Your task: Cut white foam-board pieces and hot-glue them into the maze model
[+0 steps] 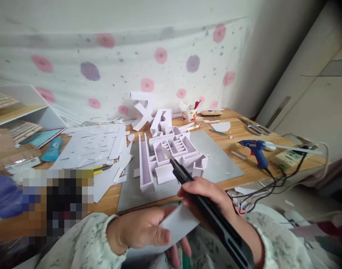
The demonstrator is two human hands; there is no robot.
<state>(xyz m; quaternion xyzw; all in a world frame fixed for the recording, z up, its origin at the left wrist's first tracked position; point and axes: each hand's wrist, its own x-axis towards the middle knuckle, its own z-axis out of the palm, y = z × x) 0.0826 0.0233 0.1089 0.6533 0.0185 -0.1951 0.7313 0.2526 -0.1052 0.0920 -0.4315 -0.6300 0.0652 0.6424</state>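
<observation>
In my right hand (212, 198) is a black utility knife (212, 213), its blade pointing up and away toward the middle of the table. My left hand (148, 228) pinches a strip of white foam board (180, 224) between thumb and fingers, low in front of my lap. The strip's upper end lies close under my right hand; whether that hand touches it I cannot tell. Beyond the blade, a built-up white foam-board character (171, 157) with raised walls rests on a grey cutting mat (215, 160).
Two more white board characters (144, 112) stand behind it. Cut white sheets (89, 145) and a yellow cutter (102, 169) lie left. On the right are a blue glue gun (256, 151), scissors (254, 127), a power strip (290, 157) with cords, and a paper cup (189, 114) further back.
</observation>
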